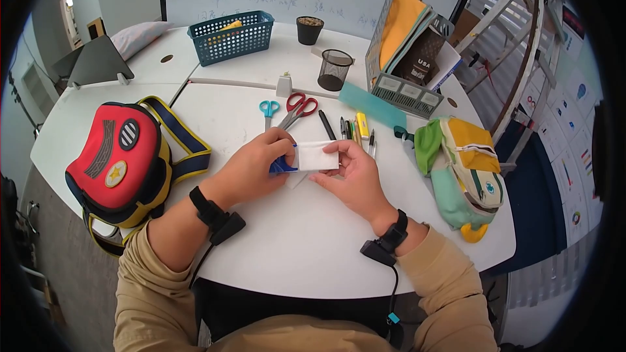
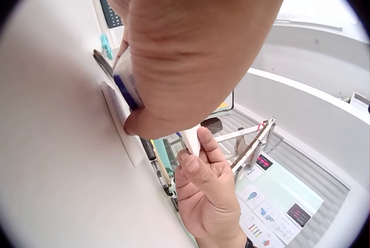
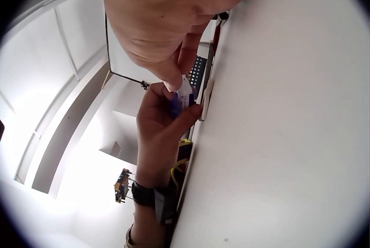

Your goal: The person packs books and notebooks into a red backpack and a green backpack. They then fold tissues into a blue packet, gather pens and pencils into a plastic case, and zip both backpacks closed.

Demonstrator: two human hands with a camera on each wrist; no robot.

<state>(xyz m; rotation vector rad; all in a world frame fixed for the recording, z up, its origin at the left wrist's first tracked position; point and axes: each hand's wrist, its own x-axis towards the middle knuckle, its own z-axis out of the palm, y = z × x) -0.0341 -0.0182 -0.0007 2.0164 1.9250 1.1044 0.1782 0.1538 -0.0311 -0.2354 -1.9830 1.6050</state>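
Note:
Over the middle of the table, both hands hold a small white rectangular packet [image 1: 317, 157] with a blue end; its exact kind cannot be told. My left hand [image 1: 251, 164] curls its fingers round the blue end and covers much of it. At the white end, my right hand [image 1: 352, 176] pinches with thumb and fingers. Beneath the hands a thin flat white piece [image 2: 121, 124] lies close to the table surface. Just beyond the hands lie red-handled scissors [image 1: 301, 105], turquoise-handled scissors [image 1: 268, 109] and a black marker [image 1: 327, 124].
A red backpack [image 1: 114, 150] sits at the left, a green-and-yellow backpack [image 1: 463, 173] at the right. Several pens and a yellow highlighter [image 1: 362, 126] lie right of centre. Behind stand a blue basket [image 1: 231, 44], a small pot [image 1: 309, 31], a mesh cup [image 1: 334, 73] and a grey file holder [image 1: 405, 94].

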